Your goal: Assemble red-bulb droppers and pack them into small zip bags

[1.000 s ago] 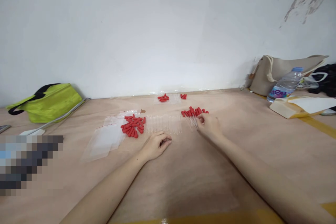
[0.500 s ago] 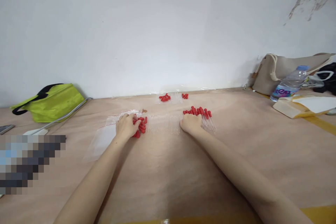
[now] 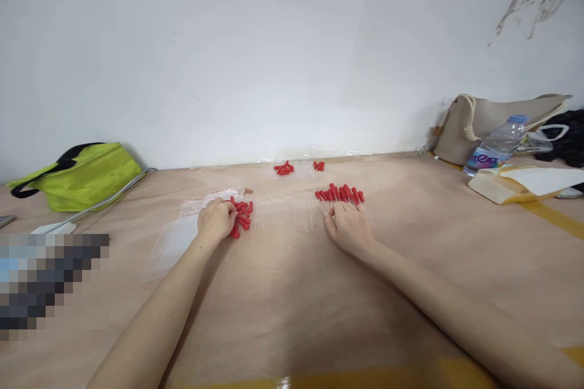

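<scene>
My left hand (image 3: 216, 220) rests at the left side of a pile of red rubber bulbs (image 3: 244, 208), fingers curled together. Whatever is between its fingertips is hidden. Right of that pile, thin clear glass tubes (image 3: 280, 215) lie side by side in a row. My right hand (image 3: 350, 225) is open, fingers stretched forward over a group of clear tubes topped with red bulbs (image 3: 340, 192). Its fingertips reach just below the red ends and hide most of the tubes there.
Clear zip bags (image 3: 176, 243) lie left of the pile. Near the wall are more red bulbs (image 3: 285, 168), with a few others (image 3: 319, 166) beside clear tubes. A green bag (image 3: 91, 176) stands left; a water bottle (image 3: 495, 146), beige bag (image 3: 460, 134) and envelope (image 3: 495, 188) are right.
My right hand has moved right, from the end of the tube row onto the red-topped tubes, and its fingers have straightened. My left hand stays at the bulb pile, fingers drawn closer together.
</scene>
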Demonstrator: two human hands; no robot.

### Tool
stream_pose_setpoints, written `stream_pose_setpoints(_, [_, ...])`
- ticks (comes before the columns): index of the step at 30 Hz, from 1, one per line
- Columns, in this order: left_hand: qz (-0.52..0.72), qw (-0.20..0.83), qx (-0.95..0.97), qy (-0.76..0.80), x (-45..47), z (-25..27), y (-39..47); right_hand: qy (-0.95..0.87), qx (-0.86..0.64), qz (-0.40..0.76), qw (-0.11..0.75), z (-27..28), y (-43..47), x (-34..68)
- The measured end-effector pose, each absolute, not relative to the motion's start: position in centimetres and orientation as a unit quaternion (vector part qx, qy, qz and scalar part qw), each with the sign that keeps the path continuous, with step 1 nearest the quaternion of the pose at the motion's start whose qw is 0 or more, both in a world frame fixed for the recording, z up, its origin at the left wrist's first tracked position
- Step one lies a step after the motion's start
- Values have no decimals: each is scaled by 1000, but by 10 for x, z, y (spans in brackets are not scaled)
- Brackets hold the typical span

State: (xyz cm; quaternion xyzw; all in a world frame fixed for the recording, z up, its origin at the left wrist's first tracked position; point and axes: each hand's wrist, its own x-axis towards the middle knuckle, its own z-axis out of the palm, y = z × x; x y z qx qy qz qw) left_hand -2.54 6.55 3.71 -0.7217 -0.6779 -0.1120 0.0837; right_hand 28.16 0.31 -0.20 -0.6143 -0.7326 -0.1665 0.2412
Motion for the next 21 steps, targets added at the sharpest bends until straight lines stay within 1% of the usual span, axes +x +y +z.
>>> stream_pose_setpoints(3, [-153,103,-723,-665,-23,42,64,-736,-597,-176,266,-13,-6,291])
stream_pose_setpoints(5, [-199,87,-734,-643,-15,42,60,-737,-593,-158,283,-17,-8,293])
stream_pose_setpoints(11, [-367,-108,-784,-489,46,12,22,-786,-506,-55,352,-20,-6,286])
stream_pose_setpoints(15, [-365,-177,-827,-390,75,-6,-1,-815,-461,-39,349,-18,-10,282])
stream_pose_setpoints(21, [-349,-197,-834,-379,75,-4,-2,-832,-434,-41,344,-14,-15,280])
